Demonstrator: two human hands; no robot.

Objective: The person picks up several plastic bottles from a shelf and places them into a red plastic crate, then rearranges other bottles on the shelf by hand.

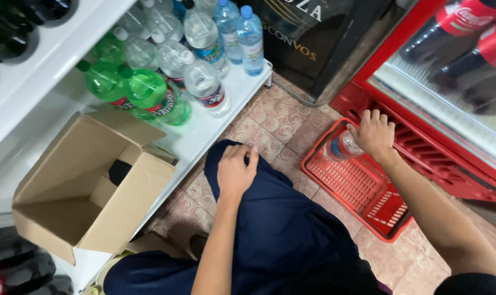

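Down at floor level, the right hand [375, 133] is reaching into the red plastic basket [362, 188], fingers clenching around the top of a clear water bottle [340, 147] with a blue label. That bottle is lying at the basket's far corner, close against the red base of the glass-fronted cooler [423, 109]. Nothing else is showing in the basket; its grid floor is lying bare.

The left hand [235, 170] is resting on the person's knee, fingers curling loosely on the dark blue trouser fabric [281, 218], gripping nothing.

To the left, a white shelf [204, 134] is carrying two groups of bottles. Green soda bottles [144, 90] with green caps are standing nearest the box side; clear bottles with white caps [204, 84] are standing just beside them. Further back, blue-capped water bottles [250, 38] are lining the shelf end.

An open cardboard box [89, 186] is sitting on the same shelf, flaps spreading outward. A dark object is showing inside near its back wall; what it is cannot be told. The rest of the box interior is looking bare.

Behind the cooler's glass, dark soda bottles with red labels [466, 27] are lying on a wire rack. Patterned pinkish tiles [281, 117] are covering the floor.
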